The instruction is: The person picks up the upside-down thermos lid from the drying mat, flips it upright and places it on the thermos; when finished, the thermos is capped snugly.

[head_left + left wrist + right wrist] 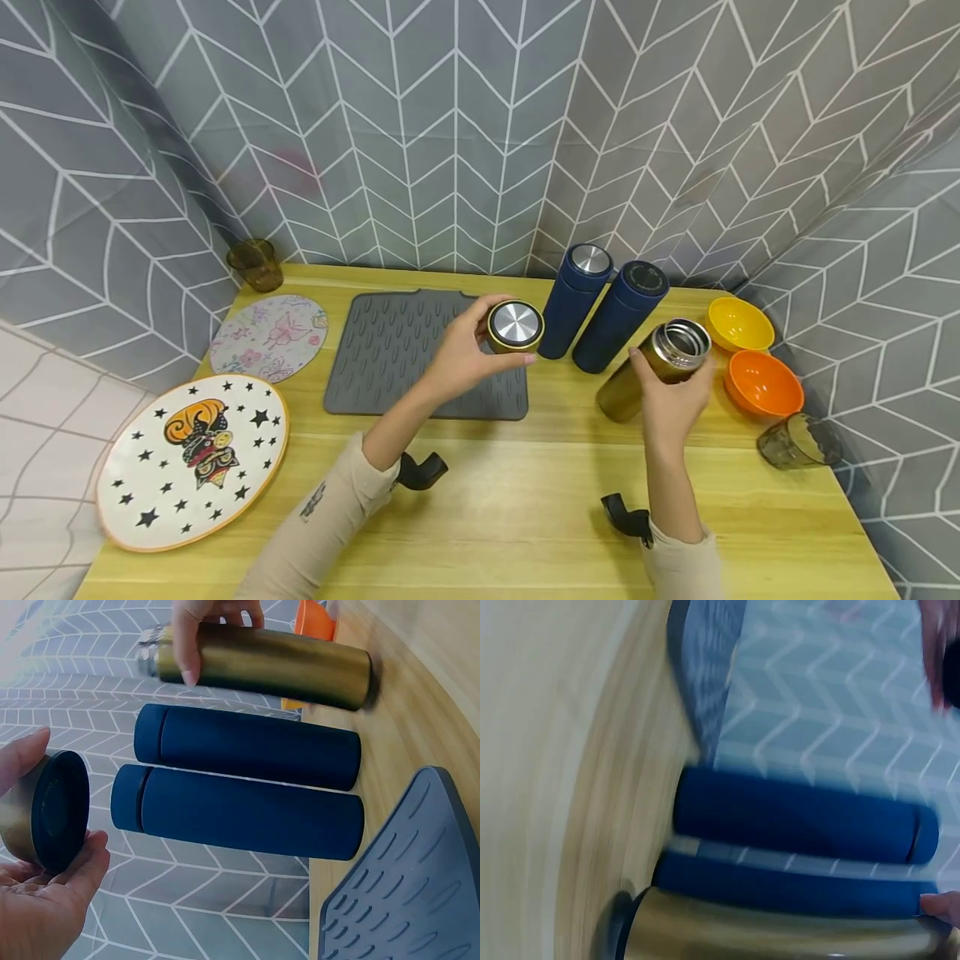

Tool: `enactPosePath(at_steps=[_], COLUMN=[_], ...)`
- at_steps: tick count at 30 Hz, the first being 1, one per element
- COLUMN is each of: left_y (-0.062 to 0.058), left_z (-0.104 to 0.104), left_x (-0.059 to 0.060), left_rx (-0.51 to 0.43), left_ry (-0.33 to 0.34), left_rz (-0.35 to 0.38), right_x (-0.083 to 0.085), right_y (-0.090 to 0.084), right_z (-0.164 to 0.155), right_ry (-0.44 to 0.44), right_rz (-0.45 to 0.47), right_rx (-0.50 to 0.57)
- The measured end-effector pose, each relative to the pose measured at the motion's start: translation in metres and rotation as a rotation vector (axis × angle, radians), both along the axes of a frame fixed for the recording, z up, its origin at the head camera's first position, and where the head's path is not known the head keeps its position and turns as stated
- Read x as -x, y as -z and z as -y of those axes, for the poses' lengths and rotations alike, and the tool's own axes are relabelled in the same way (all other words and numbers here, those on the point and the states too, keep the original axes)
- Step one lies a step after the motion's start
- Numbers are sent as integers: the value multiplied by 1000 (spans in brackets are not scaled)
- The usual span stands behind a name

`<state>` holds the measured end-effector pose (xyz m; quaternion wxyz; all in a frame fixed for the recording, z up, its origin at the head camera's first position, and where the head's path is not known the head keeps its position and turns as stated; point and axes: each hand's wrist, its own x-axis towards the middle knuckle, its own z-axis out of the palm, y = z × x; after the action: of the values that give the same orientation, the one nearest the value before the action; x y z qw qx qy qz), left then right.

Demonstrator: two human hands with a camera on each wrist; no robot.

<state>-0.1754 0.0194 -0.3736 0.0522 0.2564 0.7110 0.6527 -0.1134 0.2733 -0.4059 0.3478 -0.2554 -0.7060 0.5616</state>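
Observation:
My left hand [467, 350] pinches a gold thermos lid [516, 325] with a brushed steel top, held up over the right part of a grey drying mat [360, 367]. In the left wrist view the lid's dark underside [61, 810] shows. Near its neck, my right hand [675, 400] grips a gold thermos [626, 387], whose steel mouth is uncovered. Two navy thermoses [567, 304] [621, 321] with their lids on stand upright between the hands. The right wrist view is blurred; only a fingertip of my right hand shows there, beside the gold thermos [780, 930].
Right of the gold thermos are a yellow bowl [740, 323], an orange bowl [763, 383] and a tinted glass [798, 442] lying tilted. On the left are a star-patterned plate [247, 492], a round floral mat [270, 337] and a brown glass [257, 265]. Patterned curtains [420, 133] surround the table.

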Motion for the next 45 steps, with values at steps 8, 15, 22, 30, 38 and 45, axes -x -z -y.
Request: enactPosePath(at_steps=[8, 15, 22, 30, 38, 45], left_y=[-4, -6, -11, -7, 3, 6], left_z=[-16, -43, -77, -109, -107, -99], left_x=[-3, -11, -13, -6, -1, 14], left_rx=[-25, -76, -37, 102, 104, 154], left_ry=[23, 45, 76, 18, 26, 180], left_rz=[0, -1, -23, -177, -148, -189], right_x=[1, 1, 1, 4, 4, 5], right_y=[5, 13, 15, 17, 16, 17], right_z=[44, 53, 50, 50, 53, 55], right_ry=[-222, -212, -238, -234, -253, -230], right_rz=[22, 23, 34, 61, 77, 72], right_rx=[-5, -101, -206, -220, -178, -198])
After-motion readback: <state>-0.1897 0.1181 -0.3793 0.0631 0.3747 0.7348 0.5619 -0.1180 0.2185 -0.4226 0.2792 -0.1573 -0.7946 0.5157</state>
